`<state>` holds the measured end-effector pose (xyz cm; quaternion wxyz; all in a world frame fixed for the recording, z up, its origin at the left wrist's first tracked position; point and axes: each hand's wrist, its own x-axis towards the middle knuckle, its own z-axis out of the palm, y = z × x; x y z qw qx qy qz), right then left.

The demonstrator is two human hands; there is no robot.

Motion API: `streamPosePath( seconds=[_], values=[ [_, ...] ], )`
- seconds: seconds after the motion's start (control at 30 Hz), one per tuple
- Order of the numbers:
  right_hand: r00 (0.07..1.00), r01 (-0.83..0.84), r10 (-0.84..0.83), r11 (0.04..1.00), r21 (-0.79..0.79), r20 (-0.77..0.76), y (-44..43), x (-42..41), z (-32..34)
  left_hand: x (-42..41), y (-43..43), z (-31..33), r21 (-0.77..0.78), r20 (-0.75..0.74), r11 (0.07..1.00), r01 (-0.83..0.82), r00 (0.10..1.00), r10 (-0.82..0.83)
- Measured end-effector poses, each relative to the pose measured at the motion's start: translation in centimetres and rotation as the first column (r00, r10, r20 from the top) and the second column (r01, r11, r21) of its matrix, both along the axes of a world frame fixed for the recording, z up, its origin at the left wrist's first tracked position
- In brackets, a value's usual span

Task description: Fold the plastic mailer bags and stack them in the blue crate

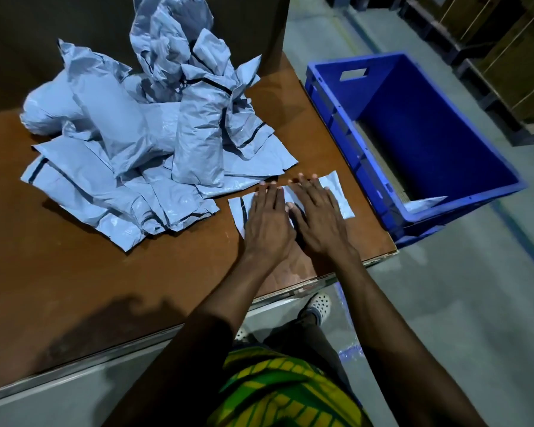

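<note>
blue crate [379, 90]: placed on floor [450, 303] beside worktop [74, 272], 1 folded bag [426, 203] seen inside | mailer bag [335, 192]: pressed flat on worktop under left hand [267, 221] and right hand [318, 218], fingers [272, 197] straight, nothing gripped

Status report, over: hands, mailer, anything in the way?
Left hand and right hand flat on folded mailer. One bag in blue crate. Unfolded pile beside, not blocking.
</note>
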<state>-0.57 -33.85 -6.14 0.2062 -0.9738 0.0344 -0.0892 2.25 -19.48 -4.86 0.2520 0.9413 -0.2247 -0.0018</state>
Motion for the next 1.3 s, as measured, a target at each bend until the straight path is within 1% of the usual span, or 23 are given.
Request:
streamPosePath(
  seconds=[0.03, 0.07, 0.13, 0.17, 0.23, 0.37, 0.4, 0.47, 0.53, 0.63, 0.7, 0.83, 0.93, 1.0, 1.07, 1.1, 1.13, 1.2, 1.23, 1.3],
  values=[
    [0.999, -0.007, 0.005, 0.999, -0.051, -0.034, 0.1, -0.1, -0.2, 0.3, -0.5, -0.7, 0.067, -0.035, 0.998, 0.006, 0.999, -0.004],
    [0.999, 0.004, -0.009, 0.995, -0.095, -0.051, 0.3, -0.3, -0.4, 0.4, -0.5, -1.4, 0.135, -0.038, 0.991, 0.009, 0.999, -0.004],
    [0.997, 0.049, -0.057, 0.988, -0.144, -0.053, 0.5, -1.2, -0.7, 0.2, 0.6, -2.5, 0.209, 0.037, 0.978, 0.022, 0.999, -0.030],
    [0.996, 0.067, -0.076, 0.985, -0.158, -0.052, 0.7, -1.7, -0.8, -0.1, 1.4, -2.9, 0.212, 0.075, 0.977, 0.036, 0.996, -0.053],
    [0.994, 0.085, -0.098, 0.979, -0.188, -0.056, 1.0, -2.0, -0.9, -0.1, 2.3, -3.0, 0.207, 0.082, 0.977, 0.050, 0.994, -0.068],
    [0.984, 0.071, -0.107, 0.969, -0.238, -0.143, 0.3, 0.4, 0.0, 2.2, 1.8, -2.5, 0.272, -0.022, 0.961, 0.042, 0.999, -0.037],
    [0.983, 0.071, -0.107, 0.972, -0.226, -0.152, 0.0, 0.3, 0.0, 2.1, 2.1, -2.5, 0.260, -0.011, 0.965, 0.043, 0.999, -0.042],
    [0.984, 0.078, -0.105, 0.981, -0.179, -0.142, -0.3, -1.0, -0.5, 1.3, 3.2, -2.9, 0.187, 0.043, 0.981, 0.045, 0.998, -0.054],
    [0.985, 0.091, -0.114, 0.981, -0.172, -0.132, -0.4, -1.9, -0.8, 0.8, 3.8, -3.5, 0.151, 0.087, 0.988, 0.043, 0.995, -0.056],
    [0.977, 0.098, -0.131, 0.976, -0.192, -0.167, -1.1, 0.1, -0.2, 2.2, 3.5, -3.4, 0.155, 0.072, 0.988, 0.005, 0.997, -0.016],
    [0.972, 0.099, -0.139, 0.973, -0.207, -0.188, -1.5, 0.6, 0.0, 2.5, 3.6, -3.5, 0.151, 0.090, 0.988, -0.001, 0.996, -0.013],
    [0.977, 0.129, -0.158, 0.972, -0.197, -0.143, -1.4, -1.4, -0.7, 1.7, 4.7, -3.9, 0.102, 0.144, 0.995, 0.019, 0.989, -0.033],
    [0.972, 0.141, -0.173, 0.971, -0.192, -0.161, -1.5, -0.3, -0.4, 2.3, 4.1, -3.7, 0.113, 0.101, 0.994, 0.006, 0.995, -0.018],
    [0.967, 0.108, -0.144, 0.979, -0.172, -0.213, -1.9, 0.1, 0.0, 2.7, 4.1, -3.9, 0.129, 0.079, 0.992, 0.003, 0.997, -0.014],
    [0.968, 0.049, -0.069, 0.995, -0.087, -0.243, -2.5, -0.1, 0.6, 2.7, 4.4, -3.6, 0.152, 0.099, 0.988, 0.021, 0.994, -0.036],
    [0.974, 0.029, -0.043, 0.997, -0.065, -0.221, -2.8, -0.3, 1.0, 2.7, 4.4, -3.3, 0.165, 0.127, 0.985, 0.049, 0.989, -0.070],
    [0.986, 0.015, -0.028, 0.996, -0.085, -0.161, -2.9, -0.3, 1.2, 2.5, 4.2, -2.9, 0.179, 0.162, 0.980, 0.087, 0.980, -0.116],
    [0.999, -0.009, 0.004, 0.986, -0.169, -0.033, -2.2, 0.2, 1.3, 2.2, 2.7, -2.0, 0.189, 0.203, 0.972, 0.138, 0.963, -0.176],
    [1.000, -0.027, 0.024, 0.987, -0.161, -0.020, -1.5, 0.6, 1.2, 2.2, 1.8, -1.7, 0.173, 0.179, 0.975, 0.137, 0.969, -0.168],
    [0.996, -0.050, 0.042, 0.993, -0.108, -0.075, 0.1, 1.1, 0.5, 2.2, 0.9, -1.9, 0.159, 0.085, 0.982, 0.103, 0.989, -0.118]
  ],
)
